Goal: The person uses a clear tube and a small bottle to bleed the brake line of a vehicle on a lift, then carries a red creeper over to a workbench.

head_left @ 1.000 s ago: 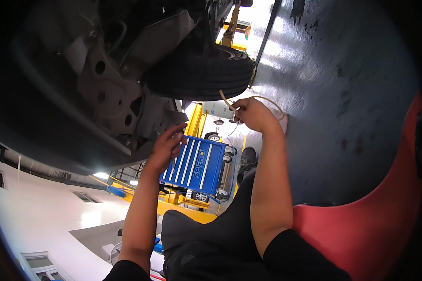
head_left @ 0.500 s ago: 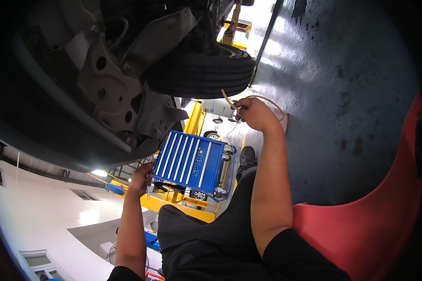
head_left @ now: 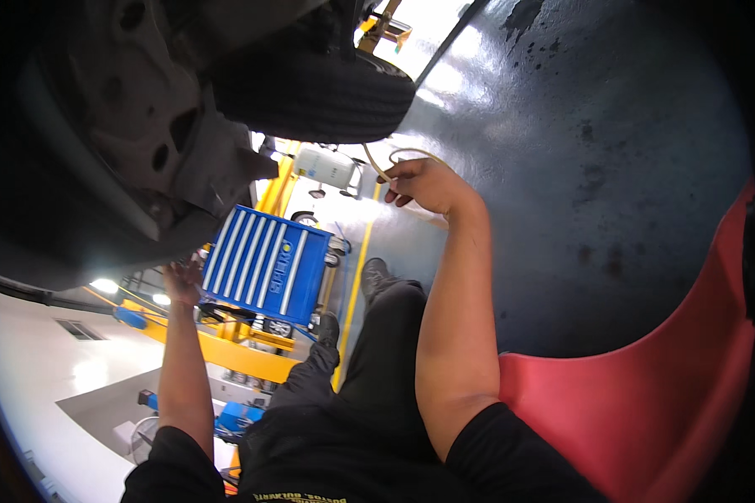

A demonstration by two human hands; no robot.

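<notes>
My right hand (head_left: 415,180) grips a thin tan hose (head_left: 374,161) that loops behind my fingers, just below a dark tire (head_left: 319,101). My left hand (head_left: 182,282) is raised at the lower edge of the car's dark underside (head_left: 143,126), just left of a blue tool chest (head_left: 309,277) that stands farther back. The fingers of this hand are dim and blurred, so I cannot make out what they hold.
A red curved panel (head_left: 621,394) fills the lower right beside the dark floor (head_left: 612,184). My legs (head_left: 377,335) stand near a yellow floor line. Behind are yellow lift parts (head_left: 239,352), a pale machine (head_left: 325,166), loose wheels and a fan (head_left: 147,432).
My left hand has moved left and, from one second ago, down in the picture. The view has shifted, with both feet now showing. My right hand still grips the hose.
</notes>
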